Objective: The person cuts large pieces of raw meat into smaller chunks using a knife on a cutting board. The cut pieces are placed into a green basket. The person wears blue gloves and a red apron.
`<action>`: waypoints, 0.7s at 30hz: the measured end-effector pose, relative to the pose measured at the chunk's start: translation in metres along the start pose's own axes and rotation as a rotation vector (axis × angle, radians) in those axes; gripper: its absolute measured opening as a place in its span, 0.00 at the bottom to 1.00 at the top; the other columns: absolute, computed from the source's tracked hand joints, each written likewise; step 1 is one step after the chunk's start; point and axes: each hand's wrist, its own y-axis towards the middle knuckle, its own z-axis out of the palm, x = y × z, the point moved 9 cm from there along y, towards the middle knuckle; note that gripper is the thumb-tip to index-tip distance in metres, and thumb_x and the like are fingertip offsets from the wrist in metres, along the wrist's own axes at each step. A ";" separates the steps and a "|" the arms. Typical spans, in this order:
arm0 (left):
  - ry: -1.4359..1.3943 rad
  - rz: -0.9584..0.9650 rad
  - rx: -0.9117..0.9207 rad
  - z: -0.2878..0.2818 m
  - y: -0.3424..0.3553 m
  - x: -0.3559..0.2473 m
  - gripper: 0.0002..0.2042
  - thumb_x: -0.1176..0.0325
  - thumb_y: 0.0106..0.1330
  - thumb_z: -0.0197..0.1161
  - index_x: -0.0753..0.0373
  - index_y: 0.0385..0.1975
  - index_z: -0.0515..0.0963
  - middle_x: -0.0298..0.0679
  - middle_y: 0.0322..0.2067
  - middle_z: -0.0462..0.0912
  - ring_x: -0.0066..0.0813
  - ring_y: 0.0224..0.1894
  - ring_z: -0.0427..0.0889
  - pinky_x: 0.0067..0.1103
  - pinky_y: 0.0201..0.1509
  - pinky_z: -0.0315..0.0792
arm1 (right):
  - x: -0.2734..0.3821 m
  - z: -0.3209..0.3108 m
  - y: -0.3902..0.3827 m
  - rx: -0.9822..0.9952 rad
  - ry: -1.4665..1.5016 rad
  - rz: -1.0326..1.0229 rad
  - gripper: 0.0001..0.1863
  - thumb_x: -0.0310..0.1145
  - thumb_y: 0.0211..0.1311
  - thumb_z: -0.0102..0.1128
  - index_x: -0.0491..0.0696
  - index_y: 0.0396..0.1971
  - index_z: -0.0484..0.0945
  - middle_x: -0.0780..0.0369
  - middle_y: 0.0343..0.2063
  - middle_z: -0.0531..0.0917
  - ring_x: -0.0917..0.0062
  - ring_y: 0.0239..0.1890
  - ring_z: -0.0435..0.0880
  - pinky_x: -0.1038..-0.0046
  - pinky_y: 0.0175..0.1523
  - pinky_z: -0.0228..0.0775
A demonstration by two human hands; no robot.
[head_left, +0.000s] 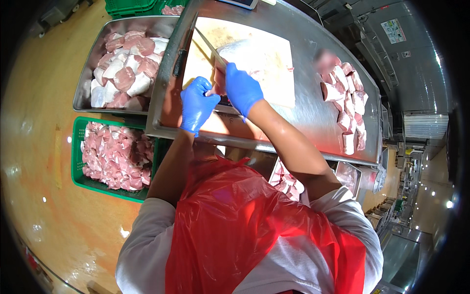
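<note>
My right hand (242, 88), in a blue glove, grips a knife whose long blade (209, 44) points to the far left over the white cutting board (279, 78). Close by on the left, my blue-gloved left hand (198, 104) has its fingers closed on the edge of a piece of raw pink meat (219, 82) at the board's near edge. The knife's handle is hidden inside my right fist. Behind my hands lies a larger piece of meat with a pale, whitish surface (237, 48); glare washes out part of it.
Left of the steel table (306, 132) stand a metal tub (78, 100) of meat chunks and a green crate (77, 166) of trimmings. A black-handled tool (180, 62) lies beside the board. Cut meat pieces (346, 105) line the table's right side. More meat (286, 181) sits below the near edge.
</note>
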 end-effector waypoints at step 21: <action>0.696 0.056 -0.387 -0.218 0.029 -0.057 0.24 0.60 0.61 0.69 0.67 0.53 0.78 0.53 0.43 0.83 0.44 0.45 0.83 0.35 0.51 0.76 | -0.201 0.010 -0.193 -0.375 0.381 0.276 0.09 0.30 0.73 0.55 0.41 0.45 0.70 0.47 0.26 0.83 0.47 0.27 0.83 0.56 0.30 0.71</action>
